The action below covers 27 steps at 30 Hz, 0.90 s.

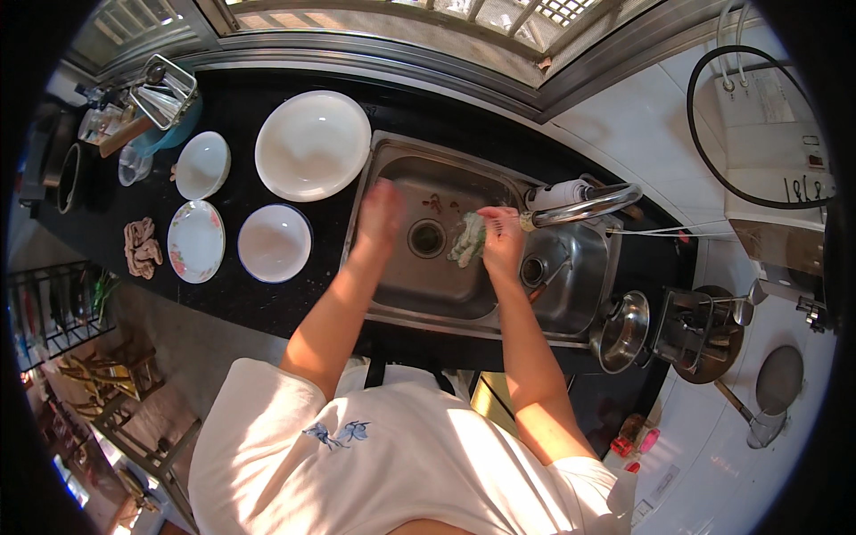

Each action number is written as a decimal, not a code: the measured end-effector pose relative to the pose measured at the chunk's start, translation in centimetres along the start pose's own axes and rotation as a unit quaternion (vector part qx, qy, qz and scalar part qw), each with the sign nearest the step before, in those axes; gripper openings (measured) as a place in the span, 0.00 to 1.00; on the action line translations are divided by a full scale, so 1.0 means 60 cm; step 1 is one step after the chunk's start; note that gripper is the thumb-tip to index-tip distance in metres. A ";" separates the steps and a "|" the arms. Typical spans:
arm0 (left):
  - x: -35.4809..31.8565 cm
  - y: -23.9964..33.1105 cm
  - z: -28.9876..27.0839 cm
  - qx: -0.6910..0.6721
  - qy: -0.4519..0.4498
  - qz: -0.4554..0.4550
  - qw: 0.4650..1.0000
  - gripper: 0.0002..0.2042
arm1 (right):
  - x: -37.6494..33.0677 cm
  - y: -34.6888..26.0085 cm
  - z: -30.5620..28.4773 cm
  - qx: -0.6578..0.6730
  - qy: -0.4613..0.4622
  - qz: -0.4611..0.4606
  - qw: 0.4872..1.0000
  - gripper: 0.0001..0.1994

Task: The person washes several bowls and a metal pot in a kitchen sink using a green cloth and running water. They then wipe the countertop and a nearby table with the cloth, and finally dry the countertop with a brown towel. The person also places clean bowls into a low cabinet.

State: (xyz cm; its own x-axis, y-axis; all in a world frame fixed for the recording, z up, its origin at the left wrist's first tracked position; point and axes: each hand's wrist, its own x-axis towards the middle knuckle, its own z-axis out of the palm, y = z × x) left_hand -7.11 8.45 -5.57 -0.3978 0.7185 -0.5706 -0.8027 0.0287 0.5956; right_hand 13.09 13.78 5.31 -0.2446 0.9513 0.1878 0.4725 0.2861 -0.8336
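Note:
My right hand (503,239) is closed on a pale green and white rag (467,241), bunched up and hanging over the left basin of the steel sink (428,299). Beside that hand is the spout of the chrome faucet (584,210). My left hand (382,210) is over the left rim of the same basin, smeared by motion, so its fingers cannot be made out. Brown scraps (435,202) lie on the basin floor near the round drain (426,239).
Left of the sink stand a large white bowl (313,145), a blue-rimmed bowl (275,243), a flowered plate (196,242) and a smaller bowl (203,166). A crumpled brown cloth (143,248) lies farther left. A steel pot (621,332) is right of the sink.

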 end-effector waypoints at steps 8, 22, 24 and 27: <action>-0.035 -0.164 0.079 -0.114 -0.158 -0.335 0.922 0.24 | -0.052 -0.012 0.073 0.024 0.021 -0.010 0.999 0.04; -0.048 -0.163 0.097 0.074 -0.005 -0.275 0.959 0.12 | -0.033 0.138 0.137 -0.087 0.079 0.174 0.978 0.17; -0.013 -0.206 0.039 -0.056 -0.110 -0.231 0.965 0.12 | -0.067 0.102 0.153 -0.074 0.021 0.105 0.992 0.17; -0.012 -0.264 -0.018 -0.286 -0.290 -0.188 0.894 0.15 | -0.064 0.108 0.142 -0.103 -0.018 0.048 0.993 0.18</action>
State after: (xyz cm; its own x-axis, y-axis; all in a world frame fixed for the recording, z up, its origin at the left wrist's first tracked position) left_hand 5.40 6.73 -15.18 0.1114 0.9769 -0.1825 -0.9931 0.1026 -0.0572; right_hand 9.90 11.02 -5.24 -0.2191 0.9715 0.0907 0.6578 0.2157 -0.7217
